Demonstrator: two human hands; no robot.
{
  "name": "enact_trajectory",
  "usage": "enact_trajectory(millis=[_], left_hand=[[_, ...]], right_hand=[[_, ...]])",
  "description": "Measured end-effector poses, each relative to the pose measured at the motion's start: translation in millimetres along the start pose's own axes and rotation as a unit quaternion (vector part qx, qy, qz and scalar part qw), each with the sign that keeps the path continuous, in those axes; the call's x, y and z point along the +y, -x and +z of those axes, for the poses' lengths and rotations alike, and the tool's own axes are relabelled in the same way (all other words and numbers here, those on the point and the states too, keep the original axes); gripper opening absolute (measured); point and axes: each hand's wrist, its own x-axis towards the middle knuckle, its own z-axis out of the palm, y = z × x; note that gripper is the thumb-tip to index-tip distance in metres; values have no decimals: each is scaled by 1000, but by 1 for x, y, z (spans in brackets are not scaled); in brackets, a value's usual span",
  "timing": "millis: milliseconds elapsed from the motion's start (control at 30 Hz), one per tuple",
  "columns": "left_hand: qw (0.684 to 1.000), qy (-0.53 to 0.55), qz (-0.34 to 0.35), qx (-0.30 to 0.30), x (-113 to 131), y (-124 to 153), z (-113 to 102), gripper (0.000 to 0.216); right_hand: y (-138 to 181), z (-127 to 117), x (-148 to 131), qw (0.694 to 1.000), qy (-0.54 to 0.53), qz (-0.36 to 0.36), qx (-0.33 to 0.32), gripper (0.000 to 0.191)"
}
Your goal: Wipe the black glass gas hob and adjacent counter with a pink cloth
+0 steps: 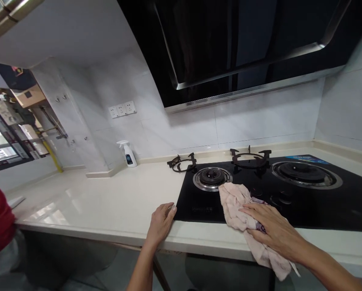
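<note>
Head view: right hand (270, 226), fingers part-closed over cloth (233, 202), presses it to cooktop (199, 209); left hand (161, 222), loosely curled, apparently empty and braced on the surface (108, 198).

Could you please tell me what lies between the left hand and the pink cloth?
In the head view, the front left part of the black hob lies between the left hand and the pink cloth, with white countertop along its front edge.

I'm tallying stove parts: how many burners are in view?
2: the left burner, just beyond the pink cloth, and the right burner, farther right on the cooktop. The cooktop runs out of frame at right, so any there would be unseen.
</note>
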Motion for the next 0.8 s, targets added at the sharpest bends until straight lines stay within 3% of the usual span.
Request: enact_trajectory(millis=[300,600,800], left_hand=[[1000,11,-10,-10,4,3,0,46],[1000,7,-7,-5,4,4,0,45],[1000,-7,-4,0,7,5,-2,44]], right_hand=[[-15,15,-24,998,56,2,29,49],[-56,39,-96,997,58,50,22,60],[-73,52,-136,1000,-3,9,-19,65]])
